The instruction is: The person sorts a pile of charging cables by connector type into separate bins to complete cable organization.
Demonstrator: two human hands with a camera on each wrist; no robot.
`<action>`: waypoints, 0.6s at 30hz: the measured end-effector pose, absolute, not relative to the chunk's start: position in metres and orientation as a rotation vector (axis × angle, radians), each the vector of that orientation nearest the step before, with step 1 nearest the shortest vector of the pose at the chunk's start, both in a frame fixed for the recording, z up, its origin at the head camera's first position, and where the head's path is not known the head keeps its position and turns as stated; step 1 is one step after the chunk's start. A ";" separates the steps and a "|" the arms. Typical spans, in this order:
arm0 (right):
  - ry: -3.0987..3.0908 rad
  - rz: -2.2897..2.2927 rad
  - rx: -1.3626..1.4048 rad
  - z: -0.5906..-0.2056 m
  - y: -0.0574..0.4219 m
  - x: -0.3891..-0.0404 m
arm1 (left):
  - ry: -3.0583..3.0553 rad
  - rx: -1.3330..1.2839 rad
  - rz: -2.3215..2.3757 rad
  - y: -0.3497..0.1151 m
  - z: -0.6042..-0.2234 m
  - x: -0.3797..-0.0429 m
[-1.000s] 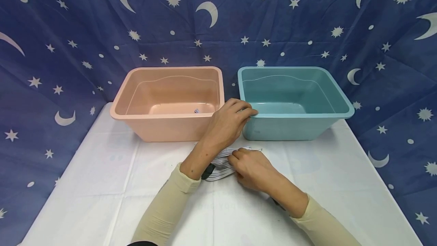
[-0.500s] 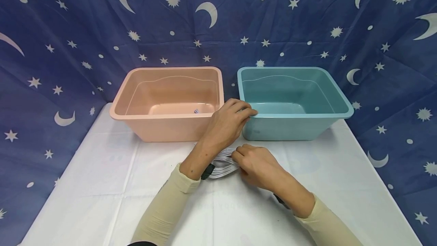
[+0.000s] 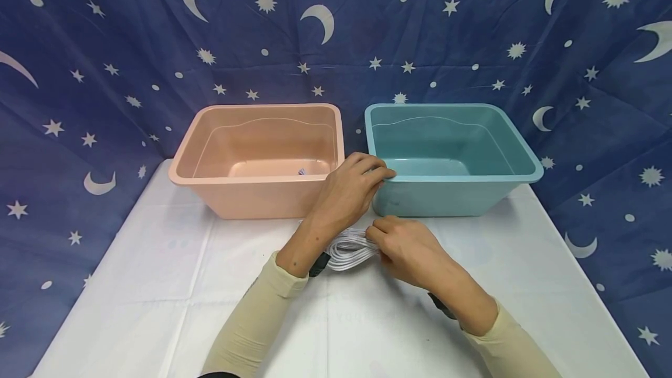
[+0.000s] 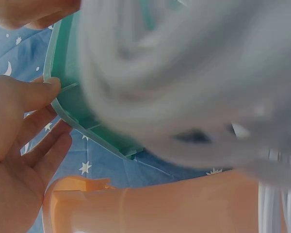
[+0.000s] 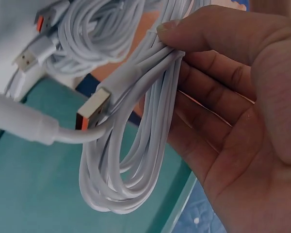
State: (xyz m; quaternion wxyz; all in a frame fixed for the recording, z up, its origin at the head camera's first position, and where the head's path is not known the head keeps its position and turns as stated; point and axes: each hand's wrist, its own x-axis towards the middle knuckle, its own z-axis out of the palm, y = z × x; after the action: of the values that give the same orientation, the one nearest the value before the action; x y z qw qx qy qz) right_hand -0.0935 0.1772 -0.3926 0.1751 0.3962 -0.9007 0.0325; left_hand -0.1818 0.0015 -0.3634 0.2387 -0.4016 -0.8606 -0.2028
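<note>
In the head view my left hand (image 3: 349, 185) is at the near left corner of the teal bin (image 3: 451, 178). The left wrist view shows its thumb (image 4: 51, 88) on one side of the bin's rim and the fingers on the other, pinching it. My right hand (image 3: 406, 247) is just in front of that bin. Between thumb and fingers it pinches a coiled white USB cable (image 5: 131, 189), with an orange-tongued plug (image 5: 94, 108) showing. More white coils (image 3: 347, 249) lie beside it under my left forearm, and another coil (image 5: 97, 36) with USB plugs shows behind in the right wrist view.
A peach bin (image 3: 257, 197) stands left of the teal one, with a small printed item (image 3: 301, 171) on its floor. Both stand at the back of a table with a white cloth (image 3: 252, 296). A blue curtain (image 3: 336, 28) with moons and stars hangs behind.
My right hand has moved right and slightly away from me, and more of the white coils shows beside it. The left hand has stayed at the teal bin's corner.
</note>
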 end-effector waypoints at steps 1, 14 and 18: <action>-2.558 0.095 1.117 -0.391 0.179 -0.094 | -2.358 -1.100 -0.554 0.001 -0.363 -0.182; -2.571 0.099 1.076 -0.376 0.192 -0.095 | -2.373 -1.091 -0.542 0.002 -0.363 -0.182; -2.564 0.101 1.053 -0.371 0.196 -0.094 | -2.374 -1.090 -0.543 0.002 -0.363 -0.182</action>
State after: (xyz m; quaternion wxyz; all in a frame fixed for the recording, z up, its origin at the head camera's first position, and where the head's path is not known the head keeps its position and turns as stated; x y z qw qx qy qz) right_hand -0.0943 0.1961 -0.3709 0.1829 0.3732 -0.9089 0.0356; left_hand -0.1819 0.0020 -0.3631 0.2345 -0.3971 -0.8650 -0.1978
